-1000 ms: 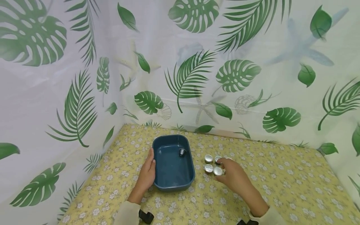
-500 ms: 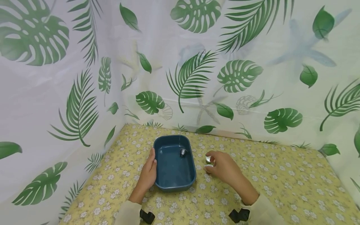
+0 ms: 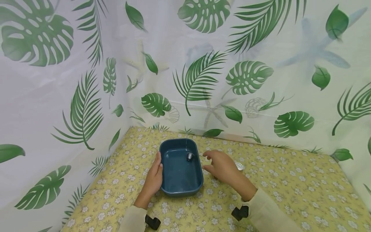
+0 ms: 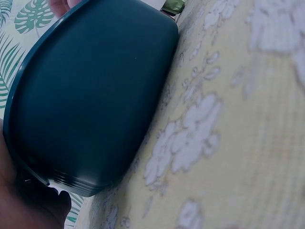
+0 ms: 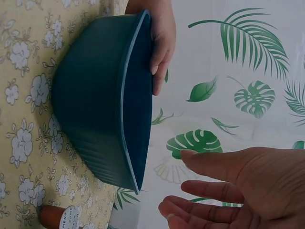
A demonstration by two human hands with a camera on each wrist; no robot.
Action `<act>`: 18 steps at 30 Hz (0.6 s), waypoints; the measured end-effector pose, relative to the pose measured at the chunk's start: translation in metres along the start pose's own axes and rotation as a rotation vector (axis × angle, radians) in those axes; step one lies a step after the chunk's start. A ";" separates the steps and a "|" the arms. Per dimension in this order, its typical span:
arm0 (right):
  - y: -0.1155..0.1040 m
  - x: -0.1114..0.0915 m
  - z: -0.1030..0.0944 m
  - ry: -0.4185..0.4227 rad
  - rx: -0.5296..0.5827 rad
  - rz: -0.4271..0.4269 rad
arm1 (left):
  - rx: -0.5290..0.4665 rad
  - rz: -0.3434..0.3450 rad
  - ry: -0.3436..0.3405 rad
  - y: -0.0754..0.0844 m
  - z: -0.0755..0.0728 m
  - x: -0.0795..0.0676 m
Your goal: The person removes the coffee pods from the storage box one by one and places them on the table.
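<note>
My left hand (image 3: 153,177) holds a deep blue rectangular bin (image 3: 179,194) by its left side, with the thumb at the rim. The right wrist view shows that hand's fingers against the far rim. Inside the bin, near its right wall, lies a small dark coffee capsule (image 3: 189,157) with a silvery look. My right hand (image 3: 222,166) hovers just right of the bin, thumb and fingers spread apart with nothing between them. Behind it, another capsule with a silver lid (image 3: 239,166) shows on the cloth. A capsule with an orange-brown body (image 5: 51,217) and printed lid stands below that hand in the right wrist view.
A yellow floral cloth (image 3: 278,193) covers the table. White sheets with green leaf prints (image 3: 246,35) rise as walls at the back and left. A black wrist strap (image 3: 240,212) sits on the right sleeve.
My right hand has moved left from over the group of capsules to beside the bin, and most of that group is now hidden. My left hand stays on the bin.
</note>
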State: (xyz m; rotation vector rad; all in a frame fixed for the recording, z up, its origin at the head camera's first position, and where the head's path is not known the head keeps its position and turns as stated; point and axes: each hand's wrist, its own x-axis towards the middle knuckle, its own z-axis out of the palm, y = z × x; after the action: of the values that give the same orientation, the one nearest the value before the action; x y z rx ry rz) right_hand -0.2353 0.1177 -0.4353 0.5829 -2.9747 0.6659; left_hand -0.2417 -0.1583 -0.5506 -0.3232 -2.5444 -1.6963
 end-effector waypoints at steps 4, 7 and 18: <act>0.000 0.006 0.002 -0.008 0.006 -0.041 | -0.003 -0.001 -0.006 0.001 0.000 -0.001; 0.001 0.011 0.003 -0.027 -0.006 -0.080 | -0.008 -0.003 -0.010 0.002 0.000 -0.001; -0.001 0.031 0.016 -0.092 -0.015 -0.159 | 0.006 0.004 -0.006 0.001 -0.001 -0.001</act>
State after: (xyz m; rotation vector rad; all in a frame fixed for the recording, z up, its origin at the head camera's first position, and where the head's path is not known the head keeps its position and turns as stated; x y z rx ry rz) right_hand -0.2626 0.0989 -0.4458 0.8603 -2.9712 0.6193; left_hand -0.2410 -0.1592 -0.5493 -0.3329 -2.5511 -1.6881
